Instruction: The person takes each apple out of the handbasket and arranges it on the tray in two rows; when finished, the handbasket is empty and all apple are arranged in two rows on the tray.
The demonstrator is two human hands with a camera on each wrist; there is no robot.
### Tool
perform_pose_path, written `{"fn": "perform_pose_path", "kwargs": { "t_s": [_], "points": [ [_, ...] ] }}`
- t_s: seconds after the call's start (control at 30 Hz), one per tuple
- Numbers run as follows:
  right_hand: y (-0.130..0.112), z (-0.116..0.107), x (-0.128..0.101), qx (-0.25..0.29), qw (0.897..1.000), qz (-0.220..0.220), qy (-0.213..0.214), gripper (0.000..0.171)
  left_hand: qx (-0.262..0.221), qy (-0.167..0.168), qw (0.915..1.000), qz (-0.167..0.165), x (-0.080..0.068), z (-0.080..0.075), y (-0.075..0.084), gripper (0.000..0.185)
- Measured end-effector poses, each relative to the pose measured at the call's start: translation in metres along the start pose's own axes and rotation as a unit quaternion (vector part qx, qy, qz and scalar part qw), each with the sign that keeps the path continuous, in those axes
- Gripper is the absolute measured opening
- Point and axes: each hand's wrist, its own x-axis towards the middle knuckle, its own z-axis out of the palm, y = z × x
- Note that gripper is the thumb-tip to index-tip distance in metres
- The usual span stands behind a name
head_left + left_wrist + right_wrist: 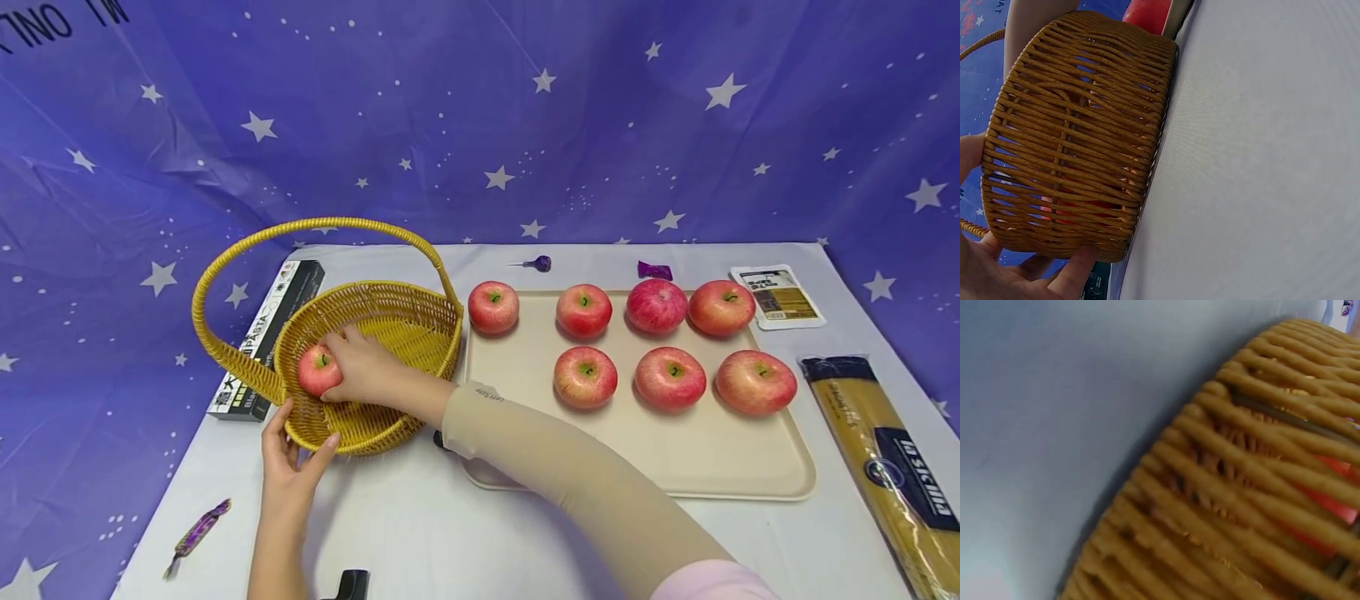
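Observation:
A yellow wicker basket (408, 337) with a tall hooped handle stands left of the tray. Inside it, toward the left wall, my right hand (369, 372) holds a red apple (318, 372) with its fingers over the right side. My left hand (288, 471) grips the basket's front left edge, thumb at the rim and fingers round the outside near the handle's foot. The left wrist view shows those fingers against the woven wall (1079, 144). In the right wrist view the weave (1241, 506) hides the right hand, and bits of red show through.
Several apples (586, 377) sit on a beige tray (525, 450) to the right. A black pasta box (258, 333) lies behind the basket, a spaghetti pack (877, 458) at far right. A flat packet (777, 297), purple-wrapped sweet (198, 531), small purple wrapper (654, 271) and purple-handled tool (538, 263) lie about.

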Motion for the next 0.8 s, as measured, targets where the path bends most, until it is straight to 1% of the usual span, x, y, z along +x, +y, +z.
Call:
{"fn": "perform_pose_path", "kwargs": {
  "t_s": [0.17,0.27,0.37,0.47,0.53,0.6,0.67,0.73,0.8],
  "points": [
    [0.003,-0.001,-0.004,0.023,0.999,-0.031,0.007,0.069,0.004,-0.002,1.0000,0.000,0.000,-0.001,0.000,0.082],
    [0.007,-0.008,-0.013,0.027,0.998,-0.048,0.015,0.072,0.005,-0.004,1.0000,0.001,0.000,-0.001,0.001,0.082],
    [0.012,-0.026,-0.031,0.043,0.997,-0.060,0.028,0.076,0.003,-0.002,1.0000,0.004,0.000,-0.001,0.000,0.081],
    [0.022,-0.053,-0.055,0.065,0.994,-0.073,0.044,0.079,0.006,0.002,1.0000,0.002,0.000,-0.001,0.000,0.081],
    [0.032,-0.072,-0.074,0.080,0.992,-0.081,0.060,0.079,0.012,0.003,0.9999,-0.003,0.000,-0.002,0.001,0.081],
    [0.045,-0.089,-0.094,0.090,0.990,-0.077,0.072,0.077,0.018,0.001,0.9998,-0.010,0.001,-0.002,0.001,0.083],
    [0.060,-0.103,-0.115,0.098,0.990,-0.057,0.080,0.074,0.021,-0.002,0.9996,-0.016,0.001,-0.002,0.001,0.084],
    [0.076,-0.111,-0.133,0.104,0.991,-0.030,0.081,0.072,0.022,-0.006,0.9995,-0.021,0.001,-0.003,0.001,0.085],
    [0.092,-0.115,-0.147,0.102,0.992,0.000,0.077,0.073,0.021,-0.008,0.9995,-0.022,0.001,-0.003,0.001,0.085]
  ]
}}
